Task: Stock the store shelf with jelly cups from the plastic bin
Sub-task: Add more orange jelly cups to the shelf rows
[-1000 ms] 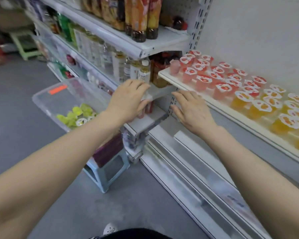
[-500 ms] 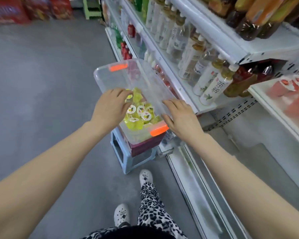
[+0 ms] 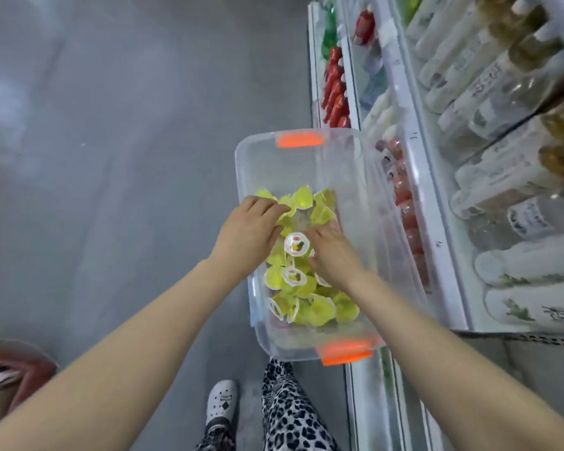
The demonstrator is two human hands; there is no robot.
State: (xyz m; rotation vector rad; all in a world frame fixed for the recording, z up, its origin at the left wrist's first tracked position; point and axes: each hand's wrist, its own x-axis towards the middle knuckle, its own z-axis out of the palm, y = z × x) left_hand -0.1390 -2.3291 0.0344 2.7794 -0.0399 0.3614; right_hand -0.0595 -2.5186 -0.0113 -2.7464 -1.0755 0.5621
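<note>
both hands (image 3: 248,234) (image 3: 331,252) in clear bin (image 3: 349,177), reaching among green jelly cups (image 3: 319,309), grip unclear

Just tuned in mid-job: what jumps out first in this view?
The heap of yellow-green jelly cups in the near half of the clear plastic bin with orange handles, at centre. Both hands are in it: left hand and right hand. Bottles line the store shelf on the right.

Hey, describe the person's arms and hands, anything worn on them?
Both forearms are bare, with no sleeves in view. The left hand and right hand have no gloves; no rings, watch or bracelets are visible. Fingertips are partly hidden among the cups.
</note>
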